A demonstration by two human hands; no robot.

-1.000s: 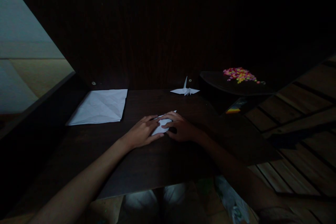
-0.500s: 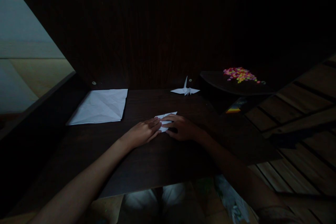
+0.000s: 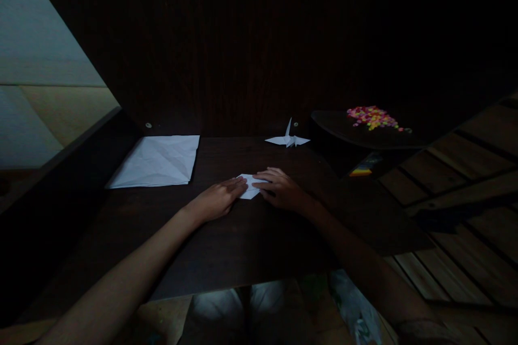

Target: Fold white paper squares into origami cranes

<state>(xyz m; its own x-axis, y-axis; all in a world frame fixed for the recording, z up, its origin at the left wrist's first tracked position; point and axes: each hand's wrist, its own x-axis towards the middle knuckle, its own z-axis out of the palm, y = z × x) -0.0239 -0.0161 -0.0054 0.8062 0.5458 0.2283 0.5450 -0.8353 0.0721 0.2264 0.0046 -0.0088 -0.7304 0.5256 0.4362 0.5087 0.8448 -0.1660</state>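
Observation:
A small folded piece of white paper (image 3: 250,191) lies on the dark wooden desk between my hands. My left hand (image 3: 220,198) rests flat with its outstretched fingers pressing on the paper's left part. On the right part lie the fingers of my right hand (image 3: 280,190), slightly spread and covering that end. Behind them stands a white origami crane (image 3: 289,141), wings out and one point raised. Creased white paper sheets (image 3: 159,161) lie in a flat pile at the back left.
A curved dark shelf (image 3: 335,125) at the right carries a heap of small colourful pieces (image 3: 374,118). Under it shows a rainbow-striped item (image 3: 361,171). A dark side panel (image 3: 60,188) borders the desk on the left, and a tall dark board (image 3: 226,48) rises behind.
Both hands have shifted slightly on the folded paper. Its pointed right tip, visible before, is now under my right fingers, and more of its middle shows. The view has moved a little.

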